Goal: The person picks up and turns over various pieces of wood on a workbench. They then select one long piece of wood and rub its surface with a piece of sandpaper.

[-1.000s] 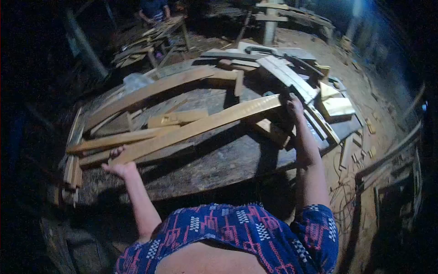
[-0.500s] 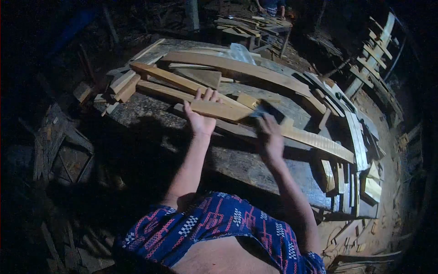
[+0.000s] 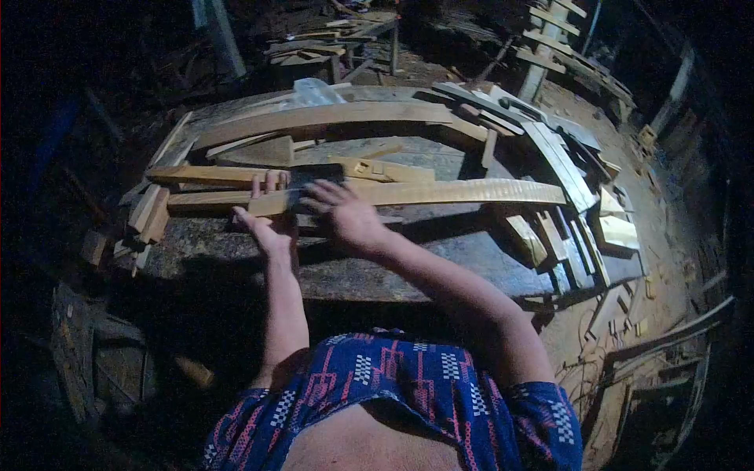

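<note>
A long, slightly curved wooden strip (image 3: 463,191) lies across in front of me, its right end reaching toward the pale boards. My left hand (image 3: 269,231) is wrapped round its left part, thumb in front and fingertips showing behind. My right hand (image 3: 345,216) presses on a dark rectangular sheet (image 3: 318,174) that looks like sandpaper, laid over the strip just right of my left hand. The fingers of the right hand are slightly blurred. Behind the strip lies a yellowish wooden block (image 3: 381,169) with a slot in it.
The worn workbench (image 3: 440,255) carries a long curved board (image 3: 330,116) at the back and a clear plastic bag (image 3: 314,92). Stacked wood pieces (image 3: 147,216) sit at the left end, and offcuts (image 3: 528,239) at the right. Another table (image 3: 365,31) stands beyond.
The view has turned to the right and levelled. My right hand has slid the dark sheet leftward along the strip, closer to my left hand, which still holds the strip.
</note>
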`<state>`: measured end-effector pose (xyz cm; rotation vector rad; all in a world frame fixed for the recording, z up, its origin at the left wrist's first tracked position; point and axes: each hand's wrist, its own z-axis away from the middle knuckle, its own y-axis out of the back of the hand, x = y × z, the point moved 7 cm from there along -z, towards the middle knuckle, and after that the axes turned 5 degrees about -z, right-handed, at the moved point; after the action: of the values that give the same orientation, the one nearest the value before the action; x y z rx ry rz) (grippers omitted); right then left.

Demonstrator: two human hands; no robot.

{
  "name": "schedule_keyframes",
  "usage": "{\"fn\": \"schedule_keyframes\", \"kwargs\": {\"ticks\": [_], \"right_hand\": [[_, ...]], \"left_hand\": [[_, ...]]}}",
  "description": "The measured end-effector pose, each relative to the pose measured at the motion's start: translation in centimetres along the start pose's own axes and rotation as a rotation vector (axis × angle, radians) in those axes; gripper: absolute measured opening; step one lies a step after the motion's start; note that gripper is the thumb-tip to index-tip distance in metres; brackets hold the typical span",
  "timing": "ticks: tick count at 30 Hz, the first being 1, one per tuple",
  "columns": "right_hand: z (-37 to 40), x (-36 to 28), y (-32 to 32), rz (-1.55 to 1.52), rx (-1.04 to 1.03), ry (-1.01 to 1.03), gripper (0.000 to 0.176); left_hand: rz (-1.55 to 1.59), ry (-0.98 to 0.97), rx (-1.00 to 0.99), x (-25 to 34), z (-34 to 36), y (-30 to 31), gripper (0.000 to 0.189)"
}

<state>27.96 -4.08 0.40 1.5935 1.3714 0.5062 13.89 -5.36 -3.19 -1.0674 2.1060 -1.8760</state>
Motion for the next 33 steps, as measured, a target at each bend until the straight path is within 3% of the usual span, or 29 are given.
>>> {"fn": "schedule_keyframes", "kwargs": {"ticks": [1, 3, 4, 6, 7, 8, 11, 12, 13, 14, 15, 16, 17, 19, 21, 23, 25, 27, 28, 30, 31, 33], "right_hand": [[2.0, 2.2, 1.8, -0.016, 0.064, -0.082, 0.046], [6.8, 7.3, 5.4, 0.019, 0.167, -0.172, 0.042], [10.1, 12.6, 6.1, -0.081, 0.239, -0.351, 0.039], [17.3, 19.1, 9.6, 0.016, 0.348, -0.483, 0.036], [20.6, 22.5, 11.1, 0.081, 0.378, -0.459, 0.035], [24.3, 25.9, 12.0, -0.763, 0.629, -0.866, 0.036], [29.6, 30.0, 14.0, 0.034, 0.602, -0.725, 0.041], [28.2, 27.9, 15.2, 0.364, 0.669, -0.688, 0.042], [27.9, 27.2, 14.3, 0.19, 0.605, -0.795, 0.041], [23.9, 21.0, 16.0, 0.032, 0.543, -0.912, 0.04], [22.4, 21.7, 13.2, -0.169, 0.607, -0.714, 0.039], [19.8, 19.9, 11.4, 0.005, 0.571, -0.51, 0.037], [17.8, 17.4, 8.9, 0.036, 0.441, -0.589, 0.045], [13.5, 11.4, 7.2, 0.028, 0.341, -0.34, 0.048], [12.4, 7.9, 8.0, 0.062, 0.223, -0.313, 0.053], [14.3, 12.2, 7.9, 0.107, 0.248, -0.283, 0.05], [18.3, 17.9, 11.9, 0.04, 0.386, -0.376, 0.043], [24.4, 24.8, 15.3, -0.067, 0.504, -0.638, 0.046], [28.1, 29.4, 16.0, -0.183, 0.601, -0.672, 0.042], [35.1, 35.0, 17.9, 0.131, 0.545, -0.812, 0.049], [34.1, 32.1, 20.6, -0.003, 0.447, -1.089, 0.048], [35.6, 33.6, 21.4, 0.146, 0.418, -1.229, 0.046]], "left_hand": [[-0.088, -0.045, 0.177, 0.1, 0.1, -0.5, 0.068], [-0.028, -0.053, 0.142, 0.9, -0.9, 1.0, 0.071], [-0.02, -0.054, 0.189, 0.9, -0.9, 1.3, 0.072], [0.004, -0.044, 0.214, 0.6, -0.8, 1.3, 0.072], [0.007, -0.043, 0.19, 0.5, -1.2, 2.1, 0.071], [-0.018, -0.051, 0.22, 0.6, -1.0, 2.0, 0.072], [-0.039, -0.059, 0.183, 0.9, -0.9, 1.5, 0.073], [-0.046, -0.072, 0.262, 1.0, -0.9, 1.7, 0.073], [-0.004, -0.074, 0.198, 1.3, -1.2, 1.7, 0.074], [-0.03, -0.08, 0.218, 1.5, -1.2, 1.8, 0.075], [-0.055, -0.083, 0.235, 1.5, -1.4, 1.9, 0.075], [-0.014, -0.066, 0.128, 1.3, -1.6, 1.9, 0.076], [-0.089, -0.1, 0.278, 1.4, -1.6, 2.5, 0.077], [-0.081, -0.091, 0.319, 1.3, -1.7, 2.8, 0.077], [-0.083, -0.109, 0.251, 1.7, -1.7, 2.2, 0.075], [-0.114, -0.148, 0.388, 1.8, -1.5, 2.4, 0.075], [-0.145, -0.158, 0.361, 2.1, -2.3, 3.6, 0.074], [-0.175, -0.167, 0.336, 2.1, -2.3, 3.9, 0.074], [-0.177, -0.156, 0.342, 1.9, -2.1, 3.5, 0.073], [-0.222, -0.175, 0.383, 1.3, -1.7, 1.8, 0.07], [-0.226, -0.173, 0.38, 1.8, -1.8, 2.0, 0.07], [-0.273, -0.164, 0.333, 2.1, -2.1, 2.2, 0.07]]}}
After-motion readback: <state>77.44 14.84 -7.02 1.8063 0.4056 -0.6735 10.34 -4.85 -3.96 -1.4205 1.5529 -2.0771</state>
